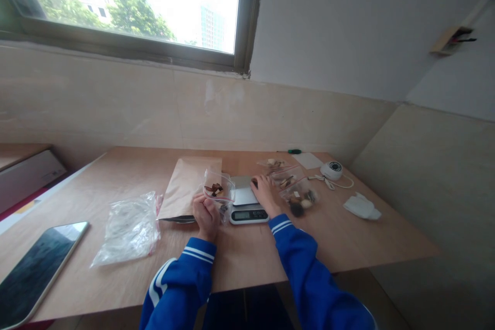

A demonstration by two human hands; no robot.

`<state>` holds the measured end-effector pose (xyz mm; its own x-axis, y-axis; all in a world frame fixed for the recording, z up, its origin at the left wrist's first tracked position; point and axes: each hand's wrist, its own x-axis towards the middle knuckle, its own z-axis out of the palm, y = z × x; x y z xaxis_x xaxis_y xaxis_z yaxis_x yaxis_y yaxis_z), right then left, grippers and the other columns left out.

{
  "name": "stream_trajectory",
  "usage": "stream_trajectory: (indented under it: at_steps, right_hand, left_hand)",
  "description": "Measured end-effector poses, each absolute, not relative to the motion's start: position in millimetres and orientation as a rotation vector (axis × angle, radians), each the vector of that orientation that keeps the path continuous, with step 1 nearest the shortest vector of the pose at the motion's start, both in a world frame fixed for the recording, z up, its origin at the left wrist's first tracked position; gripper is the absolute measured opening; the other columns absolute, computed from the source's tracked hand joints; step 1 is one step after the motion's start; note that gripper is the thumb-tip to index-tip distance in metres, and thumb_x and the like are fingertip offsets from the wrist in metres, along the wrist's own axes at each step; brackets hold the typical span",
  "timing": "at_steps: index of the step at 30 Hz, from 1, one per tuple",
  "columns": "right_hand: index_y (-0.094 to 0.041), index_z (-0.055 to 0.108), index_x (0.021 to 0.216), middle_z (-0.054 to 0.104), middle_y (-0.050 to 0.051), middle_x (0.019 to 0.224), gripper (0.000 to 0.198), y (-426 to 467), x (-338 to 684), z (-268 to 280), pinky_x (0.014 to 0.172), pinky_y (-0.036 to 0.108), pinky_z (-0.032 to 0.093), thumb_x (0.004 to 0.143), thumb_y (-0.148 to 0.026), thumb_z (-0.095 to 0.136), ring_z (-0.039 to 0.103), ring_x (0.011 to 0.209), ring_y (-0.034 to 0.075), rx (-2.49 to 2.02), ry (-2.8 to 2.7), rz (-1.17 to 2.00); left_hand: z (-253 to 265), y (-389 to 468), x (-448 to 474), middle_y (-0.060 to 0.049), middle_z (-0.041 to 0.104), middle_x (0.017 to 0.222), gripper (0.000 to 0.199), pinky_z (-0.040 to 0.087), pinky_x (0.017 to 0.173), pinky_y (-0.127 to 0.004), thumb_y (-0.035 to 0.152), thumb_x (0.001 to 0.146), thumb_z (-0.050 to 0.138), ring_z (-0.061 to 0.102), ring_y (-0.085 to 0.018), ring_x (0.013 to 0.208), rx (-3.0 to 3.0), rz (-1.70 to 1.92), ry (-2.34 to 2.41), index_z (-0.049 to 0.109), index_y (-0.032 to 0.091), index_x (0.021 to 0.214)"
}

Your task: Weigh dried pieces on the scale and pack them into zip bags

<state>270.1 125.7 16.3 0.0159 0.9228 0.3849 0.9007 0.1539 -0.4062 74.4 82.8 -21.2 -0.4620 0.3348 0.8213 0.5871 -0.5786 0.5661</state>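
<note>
My left hand (206, 214) is closed on the edge of a clear zip bag (231, 192) with dark brown dried pieces (214, 190) inside. Just right of the bag lies a kitchen scale (244, 196) with a silver plate and a black display strip. Over the plate's right side, my right hand (266, 192) has its fingers curled at a small dark brown piece (254, 182), whose kind I cannot make out. More zip bags (288, 181) with mixed dried pieces lie close to the right of this hand.
A brown paper bag (187, 185) lies left of the scale, with clear empty bags (129, 229) beside it. A tablet (40, 270) rests at the left edge. Toward the right are a white camera (331, 170) with its cable, a crumpled tissue (361, 207) and a green-handled screwdriver (294, 151).
</note>
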Motion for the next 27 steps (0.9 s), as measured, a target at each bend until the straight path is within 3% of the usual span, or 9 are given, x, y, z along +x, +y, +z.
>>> stream_trajectory:
  at_steps: [3,7,11,15,17,19,21,25,27]
  right_hand:
    - [-0.017,0.067,0.088,0.069,0.012,0.095,0.014,121,266,20,0.09,0.043,0.038,0.086,-0.024,0.055,0.057,0.096,0.027,-1.655,-1.761,0.123]
    - [-0.016,0.065,0.097,0.069,0.01,0.096,0.03,104,238,57,0.078,0.033,0.045,0.089,-0.041,0.05,0.061,0.086,0.021,-1.312,-1.414,0.401]
    - [-0.021,0.064,0.107,0.068,0.006,0.105,0.033,80,211,92,0.087,0.032,0.044,0.089,-0.046,0.051,0.06,0.096,0.019,-1.039,-1.566,0.549]
    - [-0.024,0.059,0.116,0.061,0.008,0.117,0.036,62,204,89,0.099,0.038,0.04,0.092,-0.047,0.046,0.055,0.109,0.021,-1.039,-1.671,0.542]
    - [-0.022,0.051,0.126,0.052,0.011,0.13,0.049,55,205,74,0.1,0.04,0.04,0.086,-0.051,0.054,0.049,0.119,0.024,-1.084,-1.643,0.591]
    - [-0.021,0.038,0.137,0.042,0.015,0.141,0.077,49,206,56,0.101,0.042,0.041,0.074,-0.054,0.068,0.045,0.125,0.027,-1.137,-1.616,0.708]
    - [-0.021,0.03,0.141,0.041,0.017,0.142,0.09,44,205,42,0.1,0.043,0.042,0.069,-0.052,0.074,0.048,0.125,0.028,-1.159,-1.553,0.85]
    - [-0.021,0.042,0.133,0.061,0.014,0.123,0.058,39,204,34,0.098,0.04,0.045,0.085,-0.051,0.056,0.059,0.113,0.024,-1.064,-1.43,0.992]
    - [-0.02,0.043,0.132,0.064,0.013,0.119,0.053,37,207,34,0.1,0.04,0.044,0.089,-0.051,0.05,0.06,0.113,0.023,-1.023,-1.432,0.967]
  left_hand:
    - [-18,81,77,-0.005,0.054,0.075,0.02,0.048,0.066,-0.038,0.031,0.093,0.038,0.056,-0.018,0.074,-1.532,-2.179,-1.32,0.047,0.021,0.077]
    - [-16,81,78,-0.004,0.055,0.073,0.022,0.047,0.064,-0.037,0.032,0.092,0.038,0.055,-0.017,0.07,-1.541,-2.177,-1.344,0.046,0.02,0.076]
    - [-19,81,76,-0.004,0.056,0.075,0.022,0.047,0.063,-0.034,0.035,0.091,0.04,0.056,-0.017,0.071,-1.533,-2.172,-1.4,0.047,0.019,0.076]
    - [-20,81,74,-0.004,0.057,0.076,0.022,0.046,0.064,-0.033,0.035,0.09,0.041,0.057,-0.017,0.072,-1.515,-2.184,-1.417,0.048,0.019,0.076]
    - [-19,81,73,-0.004,0.056,0.076,0.023,0.046,0.064,-0.033,0.036,0.09,0.041,0.057,-0.017,0.071,-1.51,-2.19,-1.403,0.047,0.02,0.075]
    - [-18,81,73,-0.004,0.056,0.076,0.023,0.047,0.064,-0.033,0.036,0.091,0.041,0.056,-0.017,0.071,-1.515,-2.197,-1.374,0.047,0.02,0.075]
    - [-17,80,74,-0.003,0.055,0.076,0.022,0.047,0.065,-0.033,0.036,0.091,0.041,0.056,-0.016,0.071,-1.542,-2.195,-1.337,0.046,0.021,0.076]
    - [-15,75,76,-0.002,0.056,0.075,0.022,0.048,0.064,-0.03,0.036,0.092,0.042,0.057,-0.015,0.07,-1.716,-2.138,-1.294,0.048,0.02,0.078]
    - [-14,71,76,-0.003,0.057,0.075,0.023,0.047,0.063,-0.029,0.034,0.093,0.04,0.057,-0.015,0.069,-1.868,-2.073,-1.299,0.05,0.019,0.078]
